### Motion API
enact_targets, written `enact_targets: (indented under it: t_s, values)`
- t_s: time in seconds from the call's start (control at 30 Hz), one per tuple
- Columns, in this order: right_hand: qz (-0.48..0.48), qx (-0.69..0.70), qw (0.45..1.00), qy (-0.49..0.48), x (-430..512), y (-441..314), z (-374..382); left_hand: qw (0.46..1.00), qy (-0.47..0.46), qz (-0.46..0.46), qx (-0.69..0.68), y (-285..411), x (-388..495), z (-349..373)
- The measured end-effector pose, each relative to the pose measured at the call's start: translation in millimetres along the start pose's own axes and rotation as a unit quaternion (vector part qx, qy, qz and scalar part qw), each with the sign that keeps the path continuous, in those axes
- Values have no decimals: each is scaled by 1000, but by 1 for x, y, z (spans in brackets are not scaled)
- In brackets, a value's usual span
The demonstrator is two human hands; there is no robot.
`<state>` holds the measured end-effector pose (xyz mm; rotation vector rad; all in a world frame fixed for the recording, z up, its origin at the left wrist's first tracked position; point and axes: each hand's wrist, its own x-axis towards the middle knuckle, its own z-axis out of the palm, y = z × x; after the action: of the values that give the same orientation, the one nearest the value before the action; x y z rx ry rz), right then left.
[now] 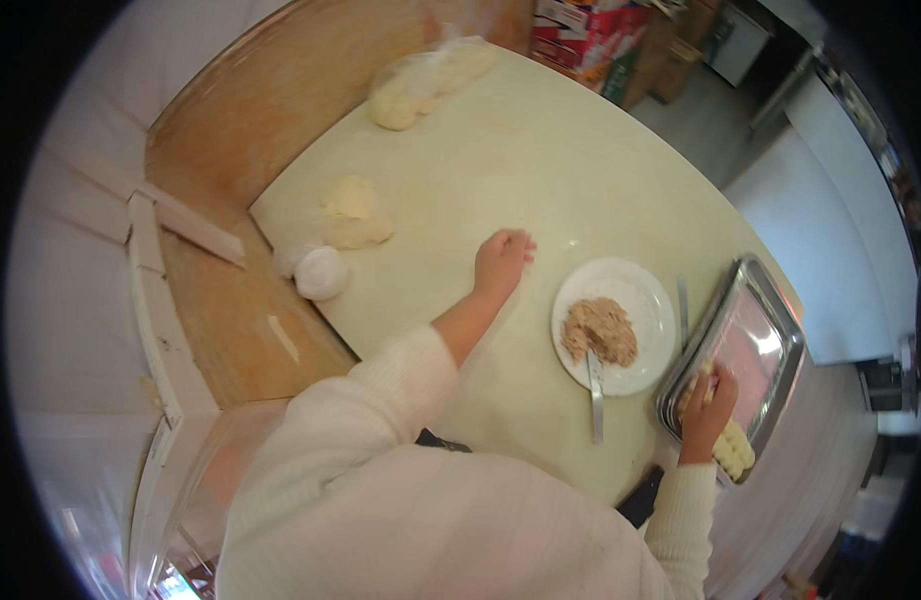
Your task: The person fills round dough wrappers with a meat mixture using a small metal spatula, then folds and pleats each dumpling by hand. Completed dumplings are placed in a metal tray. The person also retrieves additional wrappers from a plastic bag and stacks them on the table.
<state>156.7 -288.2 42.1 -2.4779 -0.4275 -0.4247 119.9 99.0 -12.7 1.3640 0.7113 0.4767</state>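
Observation:
My left hand (503, 261) hovers over the pale tabletop (498, 165), fingers loosely curled and slightly blurred; whether they pinch anything is hidden. To its right, a white plate (655, 300) carries brown minced filling (603, 326), and a flat metal spreader (595, 405) rests with one end in it. My right hand (709, 412) reaches over the near left side of a metal tray (790, 349). Its thumb and fingers are at pale dough pieces there, but the grip is unclear. A row of small shaped dough pieces (733, 450) lies by the wrist on the tray's pink base.
At the far left, a lump of dough (353, 214) lies in clear plastic beside a round white object (320, 273). More bagged dough (411, 94) sits at the back. A thin metal strip (683, 311) lies between plate and tray. Wooden panels (227, 127) border the table's left side.

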Motion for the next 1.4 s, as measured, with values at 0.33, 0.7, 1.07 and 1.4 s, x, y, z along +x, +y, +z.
enact_targets:
  t_s: [0.33,0.7,1.07,1.4]
  values:
    - [424,386,727,-377,-154,-83,-30,882,276,147,351,76,261,-93]
    - [548,362,692,-300,-165,-90,23,786,194,-21,586,103,316,-147]
    - [580,340,690,-270,-167,-96,39,824,317,192,429,74,365,-163]
    - [547,358,704,-277,-171,-76,37,897,157,235,340,51,247,-87]
